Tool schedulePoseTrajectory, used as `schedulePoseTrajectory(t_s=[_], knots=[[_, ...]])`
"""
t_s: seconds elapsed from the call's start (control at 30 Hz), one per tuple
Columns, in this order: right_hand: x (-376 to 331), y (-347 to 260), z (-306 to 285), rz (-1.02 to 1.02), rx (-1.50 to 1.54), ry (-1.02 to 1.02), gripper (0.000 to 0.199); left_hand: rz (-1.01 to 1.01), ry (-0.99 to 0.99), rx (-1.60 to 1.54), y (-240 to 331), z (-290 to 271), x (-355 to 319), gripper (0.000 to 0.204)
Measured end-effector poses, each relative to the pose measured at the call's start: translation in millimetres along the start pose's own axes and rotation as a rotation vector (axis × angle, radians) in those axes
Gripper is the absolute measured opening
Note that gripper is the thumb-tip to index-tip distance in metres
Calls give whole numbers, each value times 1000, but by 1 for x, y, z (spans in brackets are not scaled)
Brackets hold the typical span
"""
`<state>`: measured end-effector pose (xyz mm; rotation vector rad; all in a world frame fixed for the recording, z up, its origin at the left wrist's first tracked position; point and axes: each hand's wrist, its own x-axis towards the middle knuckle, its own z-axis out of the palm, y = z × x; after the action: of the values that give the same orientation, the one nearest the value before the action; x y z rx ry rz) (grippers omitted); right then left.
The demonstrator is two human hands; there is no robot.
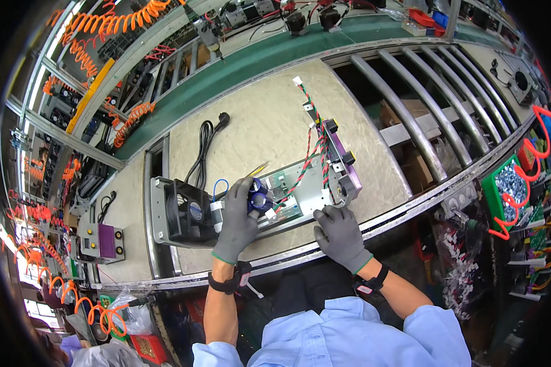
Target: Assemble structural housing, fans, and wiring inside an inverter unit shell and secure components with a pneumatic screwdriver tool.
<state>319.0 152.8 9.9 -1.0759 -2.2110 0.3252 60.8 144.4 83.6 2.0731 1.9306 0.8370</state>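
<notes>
On the worktop lies a long open metal chassis (312, 196). A black fan (193, 211) fills its left end, and a purple-edged panel (347, 160) stands at its right end. Inside is a green circuit board (288, 186); blue round parts that look like coils (261, 197) sit at its left. My left hand (236, 214), in a grey glove, is closed with its fingertips at these blue parts. At the near right edge my gloved right hand (341, 235) has its fingers bent over the chassis rim. Red, green and black twisted wires (309, 168) rise from the board towards the panel.
A black power cord (207, 144) lies behind the fan on the pale board (257, 116). Metal rollers (404, 116) run to the right, beside a green bin of small metal parts (509, 186). Another purple-fronted unit (102, 241) stands left. A driver tool (205, 33) hangs at the back.
</notes>
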Motion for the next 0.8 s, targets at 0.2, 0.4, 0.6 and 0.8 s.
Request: schedulePoseTrajectory(t_s=[0.2, 0.4, 0.6, 0.8], knots=[[4, 2, 0, -21, 2, -62, 36, 7, -30, 15, 8, -11, -2, 75], [3, 1, 1, -19, 2, -57, 35, -33, -36, 30, 5, -9, -1, 71], [0, -1, 2, -24, -26, 19, 35, 3, -39, 46, -6, -3, 1, 72], [-1, -8, 0, 7, -43, 31, 35, 53, -10, 69, -15, 1, 2, 72]])
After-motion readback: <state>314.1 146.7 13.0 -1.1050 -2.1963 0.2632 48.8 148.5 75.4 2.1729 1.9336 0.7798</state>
